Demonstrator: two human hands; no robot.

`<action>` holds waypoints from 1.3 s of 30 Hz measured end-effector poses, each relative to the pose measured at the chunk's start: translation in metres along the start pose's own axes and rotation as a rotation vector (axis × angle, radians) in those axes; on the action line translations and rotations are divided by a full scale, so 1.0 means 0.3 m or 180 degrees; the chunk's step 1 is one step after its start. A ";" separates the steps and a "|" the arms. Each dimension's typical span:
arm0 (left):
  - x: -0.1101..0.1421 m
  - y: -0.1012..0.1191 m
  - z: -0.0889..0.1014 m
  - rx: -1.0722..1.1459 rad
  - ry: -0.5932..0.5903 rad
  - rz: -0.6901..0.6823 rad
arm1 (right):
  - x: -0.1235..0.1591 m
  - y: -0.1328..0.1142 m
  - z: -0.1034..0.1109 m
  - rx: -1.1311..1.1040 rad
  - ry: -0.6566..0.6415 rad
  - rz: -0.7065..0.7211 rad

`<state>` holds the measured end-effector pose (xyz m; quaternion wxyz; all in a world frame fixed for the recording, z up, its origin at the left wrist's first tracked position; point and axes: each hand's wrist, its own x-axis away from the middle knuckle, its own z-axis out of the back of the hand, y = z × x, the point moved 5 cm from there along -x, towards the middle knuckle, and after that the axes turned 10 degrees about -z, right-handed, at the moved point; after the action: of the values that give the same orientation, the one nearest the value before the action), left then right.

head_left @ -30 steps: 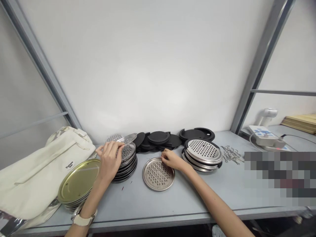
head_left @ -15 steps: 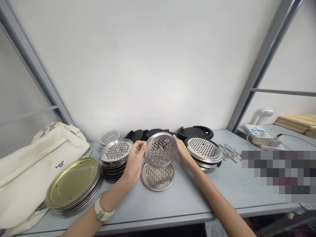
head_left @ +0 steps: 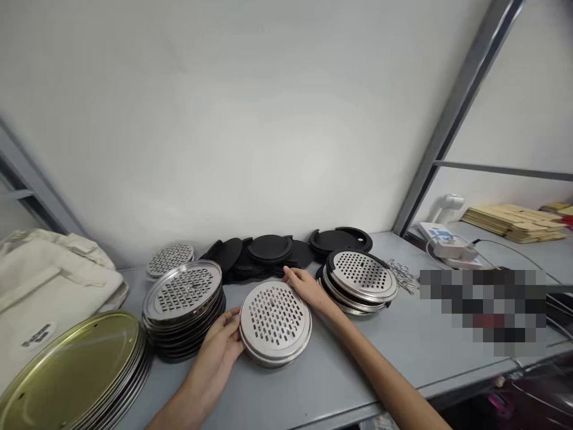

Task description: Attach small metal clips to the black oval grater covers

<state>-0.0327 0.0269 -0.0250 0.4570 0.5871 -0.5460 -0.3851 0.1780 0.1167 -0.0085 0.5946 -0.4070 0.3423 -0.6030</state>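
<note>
A round metal grater disc (head_left: pixel 274 319) with rows of raised holes is in front of me, almost level. It covers most of a second disc, whose rim (head_left: pixel 268 363) shows beneath it; whether the two touch I cannot tell. My left hand (head_left: pixel 219 346) pinches the upper disc at its left edge. At the far right edge, my right hand (head_left: pixel 307 289) grips the rim with thumb and fingers. To the left stands a tall stack of grater discs (head_left: pixel 183 292). On the right, more perforated discs (head_left: pixel 364 272) are piled with black rings.
Black round holders (head_left: pixel 268 248) lie along the wall. Gold-topped round lids (head_left: pixel 76 364) and a cream cloth bag (head_left: pixel 49 286) occupy the left. Small metal hooks or clips (head_left: pixel 403 275) lie right of the pile. Further right are a white device (head_left: pixel 441 236) and wooden boards (head_left: pixel 510 221).
Both hands have lowered the grater disc from a tilted, raised position to nearly flat over the other disc. The camera view has shifted, too.
</note>
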 end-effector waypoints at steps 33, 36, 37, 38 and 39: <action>0.128 -0.083 0.033 -0.1315 -0.0200 -0.0832 | 0.022 -0.008 -0.054 0.1190 0.0884 0.0183; 0.133 -0.086 0.029 -0.1317 -0.0218 -0.0802 | 0.021 -0.007 -0.058 0.1264 0.0932 0.0157; 0.133 -0.087 0.030 -0.1339 -0.0228 -0.0808 | 0.022 -0.007 -0.058 0.1288 0.0938 0.0146; 0.134 -0.088 0.031 -0.1369 -0.0245 -0.0829 | 0.022 -0.007 -0.058 0.1311 0.0935 0.0135; 0.134 -0.088 0.032 -0.1407 -0.0271 -0.0856 | 0.023 -0.007 -0.058 0.1332 0.0924 0.0124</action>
<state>-0.0298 -0.0145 -0.0511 0.4955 0.5236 -0.3844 -0.5767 0.1618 0.1088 -0.0135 0.6221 -0.1775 0.2996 -0.7013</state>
